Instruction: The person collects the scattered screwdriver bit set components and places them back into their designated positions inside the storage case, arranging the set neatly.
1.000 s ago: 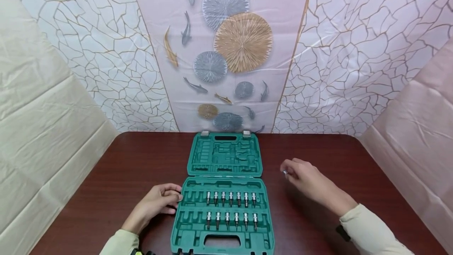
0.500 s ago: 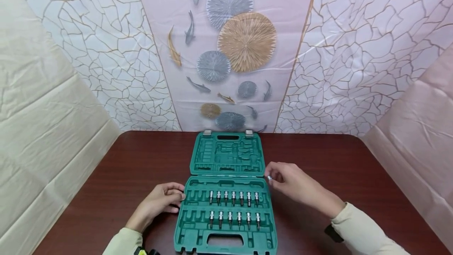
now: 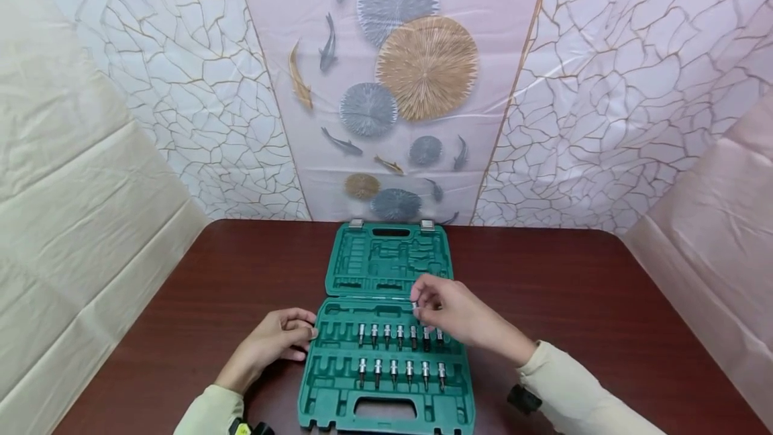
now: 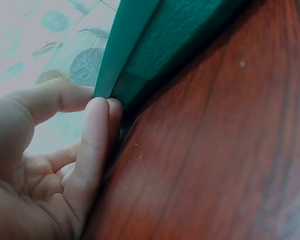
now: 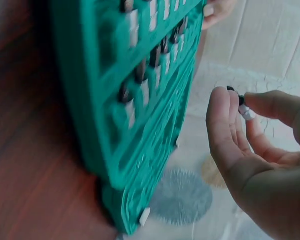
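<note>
A green plastic tool case (image 3: 338,415) lies opened flat on the table, holding two rows of silver bit sockets (image 3: 394,371) with dark tips. At its left side, my left hand (image 3: 273,343) pinches the case's edge between thumb and fingers; the left wrist view shows this grip on the green wall (image 4: 132,55). Over the upper right of the case, my right hand (image 3: 453,311) holds one more bit socket (image 5: 245,111) between thumb and fingertips. Its silver end and black bit show in the right wrist view. The right hand partly covers the case's right side.
The case's lid (image 3: 389,257) lies back toward the patterned cloth wall (image 3: 543,153), with moulded recesses and two metal latches. Dark red-brown table (image 3: 253,267) surface surrounds the case. Pale cloth hangs on both sides. Slots at the left of both rows hold no sockets.
My right hand has moved left from the table right of the case to above it, carrying the bit socket. The left hand stays at the case's edge. The head view has shifted slightly.
</note>
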The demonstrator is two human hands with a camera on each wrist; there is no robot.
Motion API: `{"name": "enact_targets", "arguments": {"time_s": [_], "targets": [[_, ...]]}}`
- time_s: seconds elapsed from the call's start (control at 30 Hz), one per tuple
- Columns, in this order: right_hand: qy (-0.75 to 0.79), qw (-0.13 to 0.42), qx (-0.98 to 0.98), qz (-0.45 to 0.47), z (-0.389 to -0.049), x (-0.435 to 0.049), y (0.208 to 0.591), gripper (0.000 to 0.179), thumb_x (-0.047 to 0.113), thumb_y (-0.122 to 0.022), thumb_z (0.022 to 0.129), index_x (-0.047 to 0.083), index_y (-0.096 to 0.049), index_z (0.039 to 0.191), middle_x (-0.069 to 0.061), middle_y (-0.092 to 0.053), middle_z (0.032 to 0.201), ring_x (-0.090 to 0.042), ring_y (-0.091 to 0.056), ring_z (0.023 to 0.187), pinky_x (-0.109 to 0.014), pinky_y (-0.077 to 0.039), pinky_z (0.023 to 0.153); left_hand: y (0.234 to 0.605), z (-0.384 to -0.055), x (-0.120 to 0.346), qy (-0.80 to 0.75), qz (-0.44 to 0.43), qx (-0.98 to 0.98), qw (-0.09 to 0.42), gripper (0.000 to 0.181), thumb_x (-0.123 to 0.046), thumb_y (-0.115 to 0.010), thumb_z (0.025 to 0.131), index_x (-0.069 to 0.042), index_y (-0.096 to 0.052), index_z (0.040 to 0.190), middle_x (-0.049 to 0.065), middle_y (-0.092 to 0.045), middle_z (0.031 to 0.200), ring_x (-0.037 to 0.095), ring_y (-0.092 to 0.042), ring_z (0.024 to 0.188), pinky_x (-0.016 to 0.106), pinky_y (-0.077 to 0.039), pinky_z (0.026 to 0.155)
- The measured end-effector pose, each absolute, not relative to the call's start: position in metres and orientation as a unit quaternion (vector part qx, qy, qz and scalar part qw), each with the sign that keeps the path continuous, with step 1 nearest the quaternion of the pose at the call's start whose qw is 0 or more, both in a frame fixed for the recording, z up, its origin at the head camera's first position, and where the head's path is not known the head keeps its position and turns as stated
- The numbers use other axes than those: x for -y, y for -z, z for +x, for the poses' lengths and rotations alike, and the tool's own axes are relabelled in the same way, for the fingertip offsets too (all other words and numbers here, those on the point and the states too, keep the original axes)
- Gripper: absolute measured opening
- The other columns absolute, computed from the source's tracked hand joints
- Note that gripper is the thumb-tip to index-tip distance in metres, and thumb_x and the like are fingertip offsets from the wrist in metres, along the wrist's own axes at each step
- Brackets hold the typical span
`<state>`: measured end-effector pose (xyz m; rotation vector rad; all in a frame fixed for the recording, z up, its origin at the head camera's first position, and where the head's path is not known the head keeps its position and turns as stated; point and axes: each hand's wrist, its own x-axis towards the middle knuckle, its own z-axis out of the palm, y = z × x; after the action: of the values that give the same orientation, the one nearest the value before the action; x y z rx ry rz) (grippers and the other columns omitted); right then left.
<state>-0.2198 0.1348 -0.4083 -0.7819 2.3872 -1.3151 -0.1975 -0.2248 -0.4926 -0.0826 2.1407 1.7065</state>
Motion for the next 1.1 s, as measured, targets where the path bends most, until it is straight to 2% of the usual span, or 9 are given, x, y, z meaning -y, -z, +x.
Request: {"name": "enact_targets", "arguments": {"time_s": [0.13,0.43,0.63,0.77,0.93,1.1], "targets": [[0.476,0.174,-0.820,-0.267,-0.220,-0.121,0.415,0.018,-0.007,-0.051,0.101,-0.001,-0.059,0.115,-0.019,-0.068,0.098,-0.033,-0.068,0.083,-0.047,-0.062,0.074,0.496,-0.195,0.225,-0.612,-0.034,-0.765,0.200,0.040,-0.019,-0.071,0.099,0.004,-0.062,0.131,0.006,-0.074,0.102,0.018,-0.070,0.083,0.033,-0.063,0.071],[0.513,0.222,-0.795,-0.235,-0.219,-0.099,0.434,0.009,0.003,-0.058,0.103,-0.001,-0.062,0.110,-0.011,-0.067,0.096,-0.032,-0.068,0.089,-0.043,-0.060,0.071,0.497,-0.199,0.221,-0.607,-0.030,-0.768,0.202,0.038,-0.019,-0.070,0.099,0.003,-0.063,0.130,0.007,-0.076,0.104,0.019,-0.070,0.084,0.034,-0.063,0.071],[0.532,0.236,-0.787,-0.206,-0.223,-0.085,0.440,0.010,0.010,-0.067,0.102,0.002,-0.062,0.106,-0.008,-0.061,0.091,-0.027,-0.062,0.081,-0.037,-0.052,0.065,0.495,-0.202,0.222,-0.607,-0.030,-0.768,0.202,0.039,-0.019,-0.069,0.100,0.003,-0.063,0.131,0.007,-0.076,0.105,0.019,-0.070,0.085,0.034,-0.063,0.072],[0.534,0.235,-0.788,-0.199,-0.225,-0.078,0.439,0.010,0.011,-0.068,0.103,0.004,-0.063,0.107,-0.007,-0.064,0.091,-0.023,-0.059,0.076,-0.037,-0.051,0.065,0.494,-0.203,0.223,-0.611,-0.023,-0.765,0.202,0.040,-0.018,-0.069,0.100,0.004,-0.062,0.132,0.008,-0.076,0.107,0.018,-0.070,0.085,0.033,-0.063,0.073],[0.528,0.237,-0.787,-0.215,-0.226,-0.067,0.436,0.012,0.008,-0.062,0.105,0.000,-0.064,0.113,-0.011,-0.068,0.097,-0.021,-0.057,0.075,-0.035,-0.047,0.064,0.493,-0.202,0.226,-0.614,-0.026,-0.762,0.205,0.041,-0.018,-0.069,0.100,0.005,-0.061,0.133,0.008,-0.076,0.107,0.018,-0.071,0.085,0.032,-0.063,0.072],[0.487,0.231,-0.812,-0.225,-0.227,-0.051,0.434,0.007,0.010,-0.067,0.103,0.005,-0.070,0.106,-0.011,-0.071,0.095,-0.016,-0.050,0.067,-0.031,-0.042,0.060,0.494,-0.200,0.228,-0.613,-0.033,-0.762,0.206,0.041,-0.019,-0.069,0.100,0.005,-0.060,0.133,0.007,-0.075,0.106,0.018,-0.070,0.085,0.033,-0.063,0.072]]}}
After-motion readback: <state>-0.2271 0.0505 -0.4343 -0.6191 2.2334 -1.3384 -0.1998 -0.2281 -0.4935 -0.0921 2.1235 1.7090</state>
